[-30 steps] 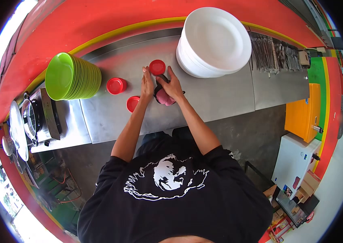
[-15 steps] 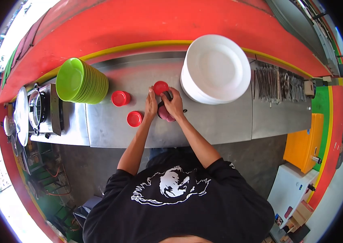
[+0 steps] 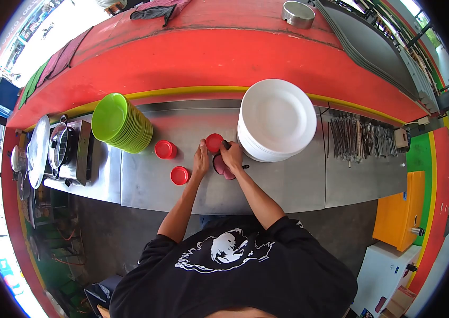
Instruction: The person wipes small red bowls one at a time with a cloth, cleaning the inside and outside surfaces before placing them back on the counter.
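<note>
Between my two hands a red cup (image 3: 214, 143) stands on the steel table. My left hand (image 3: 201, 160) is at its left side, fingers stretched out and nothing seen in them. Fingers of my right hand (image 3: 231, 157) are wrapped round a dark object (image 3: 226, 144) at the cup's right; its full shape is hidden. Under and beside that hand lies a pinkish item with a dark edge (image 3: 219, 165), partly covered. Two more red cups, one upper (image 3: 165, 149) and one lower (image 3: 180, 175), stand to the left.
Stacked green bowls (image 3: 110, 117) stand left of the cups, near a stove (image 3: 79, 153) with a pot. On the right are stacked white plates (image 3: 277, 116) and rows of metal cutlery (image 3: 362, 139). A red ledge (image 3: 198, 58) runs behind the steel table (image 3: 288, 185).
The camera view has tilted up, so the table and its objects sit lower and more of the red ledge shows. Both hands remain beside the same red cup.
</note>
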Available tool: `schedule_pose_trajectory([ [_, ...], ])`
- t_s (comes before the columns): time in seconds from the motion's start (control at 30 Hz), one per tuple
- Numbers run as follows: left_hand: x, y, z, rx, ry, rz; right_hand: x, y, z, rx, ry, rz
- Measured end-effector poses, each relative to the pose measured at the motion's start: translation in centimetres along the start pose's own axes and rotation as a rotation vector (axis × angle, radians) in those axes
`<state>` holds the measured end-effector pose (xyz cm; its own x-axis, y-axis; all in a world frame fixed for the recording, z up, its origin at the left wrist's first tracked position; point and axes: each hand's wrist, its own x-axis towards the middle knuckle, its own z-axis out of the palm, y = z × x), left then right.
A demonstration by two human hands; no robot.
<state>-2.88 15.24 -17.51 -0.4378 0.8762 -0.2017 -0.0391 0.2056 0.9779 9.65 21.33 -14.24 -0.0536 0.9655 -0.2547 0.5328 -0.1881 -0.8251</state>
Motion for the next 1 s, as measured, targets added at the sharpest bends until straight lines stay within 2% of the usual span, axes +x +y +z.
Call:
schedule_pose_trajectory([
  [0.07, -1.7, 2.7, 0.4, 0.075, 0.095, 0.087, -0.6, 0.0, -0.5, 0.023, -0.005, -0.039],
  [0.17, -4.0, 5.2, 0.1, 0.026, 0.089, 0.106, -2.6, -0.4, -2.6, 0.034, -0.112, -0.1],
  [0.27, -6.9, 7.1, 0.2, -0.129, 0.025, -0.035, -4.5, -1.0, -5.9, 0.005, -0.27, -0.219],
  [0.37, -9.3, 6.7, -0.3, -0.194, -0.153, -0.301, -6.4, -0.8, -8.4, -0.015, -0.355, -0.28],
  [0.47, -11.3, 7.2, 0.5, -0.249, -0.294, -0.262, -7.3, 0.0, -9.8, -0.039, -0.431, -0.295],
  [0.67, -13.4, 7.9, 1.4, -0.101, -0.224, -0.197, -8.9, -0.6, -11.3, -0.087, -0.499, -0.331],
  [0.77, -13.8, 9.0, 1.9, -0.209, -0.071, -0.24, -10.1, -0.4, -11.0, 0.144, -0.324, -0.438],
  [0.8, -14.0, 9.6, 2.0, -0.235, 0.009, -0.286, -10.2, -0.6, -11.3, 0.12, -0.345, -0.398],
  [0.9, -13.7, 9.3, 1.3, -0.435, -0.026, -0.349, -9.8, -0.3, -11.8, 0.489, -0.39, -0.023],
  [0.93, -13.7, 9.2, 1.4, -0.438, 0.003, -0.368, -9.7, -0.3, -12.2, 0.627, -0.402, -0.005],
  [1.0, -14.1, 9.2, 1.6, -0.438, 0.06, -0.41, -10.8, -1.3, -12.3, 0.677, -0.367, -0.149],
])
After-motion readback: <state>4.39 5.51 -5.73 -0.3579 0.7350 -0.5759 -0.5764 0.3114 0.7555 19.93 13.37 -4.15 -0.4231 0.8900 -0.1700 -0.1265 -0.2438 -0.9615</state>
